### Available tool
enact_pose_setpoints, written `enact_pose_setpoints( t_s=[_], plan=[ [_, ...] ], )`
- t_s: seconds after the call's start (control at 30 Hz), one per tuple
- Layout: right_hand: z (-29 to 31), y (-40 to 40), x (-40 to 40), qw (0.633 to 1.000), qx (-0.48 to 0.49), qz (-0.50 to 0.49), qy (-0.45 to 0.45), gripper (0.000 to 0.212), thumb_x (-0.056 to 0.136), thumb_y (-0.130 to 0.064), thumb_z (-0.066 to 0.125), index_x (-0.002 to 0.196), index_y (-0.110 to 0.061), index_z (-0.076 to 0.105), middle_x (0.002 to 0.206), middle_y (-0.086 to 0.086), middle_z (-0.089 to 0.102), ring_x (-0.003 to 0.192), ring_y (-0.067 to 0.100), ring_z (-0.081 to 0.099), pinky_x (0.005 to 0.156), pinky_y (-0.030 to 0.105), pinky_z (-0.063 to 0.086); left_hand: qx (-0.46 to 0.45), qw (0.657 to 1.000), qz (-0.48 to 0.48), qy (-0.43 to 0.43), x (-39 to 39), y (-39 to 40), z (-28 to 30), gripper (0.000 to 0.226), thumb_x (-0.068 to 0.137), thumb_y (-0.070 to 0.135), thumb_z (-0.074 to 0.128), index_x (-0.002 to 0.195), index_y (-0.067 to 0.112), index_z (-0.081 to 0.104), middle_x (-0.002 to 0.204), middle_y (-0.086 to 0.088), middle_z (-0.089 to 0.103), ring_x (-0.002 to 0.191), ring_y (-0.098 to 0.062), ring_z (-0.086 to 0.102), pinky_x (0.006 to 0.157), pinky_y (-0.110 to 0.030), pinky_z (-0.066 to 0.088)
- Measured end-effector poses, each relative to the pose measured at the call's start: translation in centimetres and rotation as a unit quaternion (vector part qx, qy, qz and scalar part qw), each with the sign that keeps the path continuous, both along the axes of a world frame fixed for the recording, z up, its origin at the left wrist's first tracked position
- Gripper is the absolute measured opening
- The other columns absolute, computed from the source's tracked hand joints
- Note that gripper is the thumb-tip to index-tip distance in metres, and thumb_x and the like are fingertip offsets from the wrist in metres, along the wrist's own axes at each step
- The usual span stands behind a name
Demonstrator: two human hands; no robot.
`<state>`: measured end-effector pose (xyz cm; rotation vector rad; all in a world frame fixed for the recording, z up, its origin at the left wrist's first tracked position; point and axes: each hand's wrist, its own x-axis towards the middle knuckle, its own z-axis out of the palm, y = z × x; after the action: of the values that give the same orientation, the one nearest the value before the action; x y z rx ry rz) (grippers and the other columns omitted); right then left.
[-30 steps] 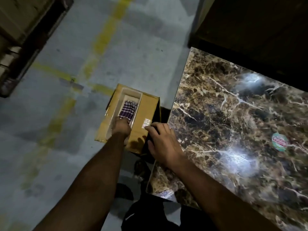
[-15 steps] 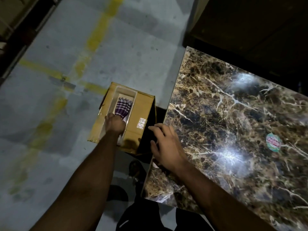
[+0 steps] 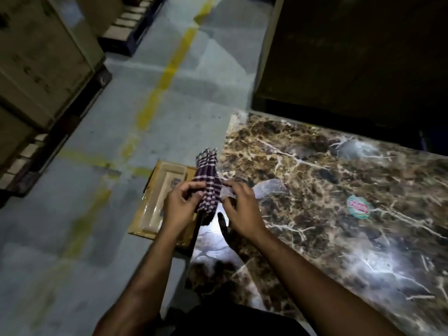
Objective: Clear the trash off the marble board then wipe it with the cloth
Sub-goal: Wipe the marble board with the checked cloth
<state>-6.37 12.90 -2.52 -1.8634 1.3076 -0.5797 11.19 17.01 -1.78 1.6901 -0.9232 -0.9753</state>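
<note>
Head view, steeply downward, close

dim scene overall, light seeming to be coming from overhead. bright white glare patches are bouncing off the glossy marble board (image 3: 315,190), esp. near its left edge by the hands, at the lower right and faintly at the far side. big cabinet (image 3: 351,57) at top right is sitting almost fully in black, no detail. floor (image 3: 72,238) is reading grey-blue w/ soft uneven shading. checked cloth (image 3: 208,185) is looking slightly soft, edges smeared w/ motion blur. a dark finger shadow or reflection is showing in the glare under the right hand (image 3: 240,209). wide-angle bending is curving lines at frame edges; corners are darkening and going mushy, compression noise throughout.
</note>
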Motion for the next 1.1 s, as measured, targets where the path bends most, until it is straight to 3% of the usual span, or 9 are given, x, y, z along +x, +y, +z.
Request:
enact_pose_setpoints(
  t_s=[0.17,0.27,0.37,0.47,0.6,0.7,0.83,0.93,1.1],
  plan=[
    [2.0,-1.6,-7.2,0.959,0.209,-0.077,-0.175,0.046,0.096,-0.05,0.061,0.134,-0.023,0.058,0.128,0.002,0.065,0.114,0.018,0.065,0.104,0.049,0.051,-0.058,0.963,0.028,0.262,-9.1,0.8,4.8,0.027,0.092,-0.016,0.053,0.102,0.009,0.057,0.087,0.007,0.076,0.082,-0.007,0.07,0.069,-0.021,0.056],
    [3.4,-1.4,-11.1,0.913,0.275,-0.089,-0.287,0.043,0.094,-0.043,0.068,0.119,-0.009,0.068,0.117,0.015,0.074,0.11,0.028,0.07,0.099,0.046,0.054,-0.057,0.953,-0.025,0.297,-13.2,1.4,4.4,0.049,0.09,-0.016,0.059,0.128,0.013,0.05,0.108,-0.003,0.075,0.097,-0.019,0.071,0.078,-0.032,0.059],
    [4.0,-0.9,-14.2,0.943,0.204,-0.075,-0.252,0.016,0.096,-0.013,0.07,0.111,-0.019,0.069,0.106,0.006,0.077,0.094,0.017,0.073,0.086,0.037,0.057,0.007,0.94,-0.044,0.339,-15.9,1.7,3.5,0.057,0.095,-0.007,0.054,0.142,0.024,0.045,0.122,-0.008,0.072,0.109,-0.028,0.069,0.082,-0.042,0.057],
    [4.6,-0.4,-16.6,0.983,0.086,-0.058,-0.153,0.021,0.089,-0.025,0.077,0.106,-0.028,0.068,0.099,-0.008,0.075,0.09,0.005,0.07,0.082,0.031,0.055,0.061,0.921,-0.054,0.381,-18.1,2.0,3.7,0.048,0.096,0.02,0.059,0.143,0.015,0.05,0.131,-0.014,0.067,0.125,-0.036,0.06,0.096,-0.047,0.05],
    [6.5,1.2,-17.3,0.995,0.003,0.014,-0.102,0.025,0.076,-0.023,0.084,0.092,-0.024,0.066,0.078,-0.01,0.069,0.072,0.001,0.064,0.064,0.016,0.047,0.071,0.906,-0.089,0.408,-19.9,2.4,5.0,0.082,0.069,0.039,0.09,0.133,-0.002,0.059,0.127,-0.026,0.066,0.118,-0.04,0.064,0.098,-0.048,0.055],
    [7.0,1.6,-17.4,0.994,-0.017,0.054,-0.098,0.025,0.074,-0.02,0.081,0.094,-0.025,0.066,0.081,-0.012,0.07,0.074,0.001,0.065,0.066,0.018,0.049,0.072,0.913,-0.073,0.395,-20.7,2.4,5.4,0.071,0.076,0.033,0.087,0.128,-0.007,0.06,0.121,-0.028,0.068,0.105,-0.037,0.07,0.083,-0.041,0.059],
    [7.2,1.2,-18.7,0.974,0.102,-0.009,-0.202,0.023,0.083,-0.012,0.082,0.102,-0.018,0.07,0.093,-0.004,0.076,0.086,0.007,0.071,0.074,0.019,0.053,0.057,0.919,-0.03,0.389,-20.6,2.4,5.5,0.056,0.082,0.021,0.08,0.13,0.0,0.061,0.125,-0.027,0.067,0.114,-0.043,0.066,0.096,-0.052,0.054],
    [6.5,0.4,-20.6,0.955,0.154,-0.064,-0.245,0.019,0.09,-0.013,0.076,0.108,-0.014,0.071,0.102,0.0,0.078,0.097,0.019,0.074,0.083,0.035,0.059,0.052,0.933,-0.013,0.355,-20.1,2.4,5.4,0.045,0.09,0.016,0.067,0.131,0.001,0.06,0.122,-0.024,0.069,0.112,-0.042,0.067,0.097,-0.053,0.054],
    [6.1,0.8,-21.3,0.985,0.079,-0.13,-0.085,0.04,0.083,-0.02,0.083,0.117,-0.023,0.063,0.108,-0.005,0.07,0.091,0.011,0.069,0.086,0.038,0.059,0.066,0.949,-0.022,0.306,-21.1,2.6,5.5,0.031,0.098,0.013,0.06,0.126,0.001,0.061,0.117,-0.022,0.072,0.108,-0.04,0.07,0.094,-0.053,0.055]
  ],
)
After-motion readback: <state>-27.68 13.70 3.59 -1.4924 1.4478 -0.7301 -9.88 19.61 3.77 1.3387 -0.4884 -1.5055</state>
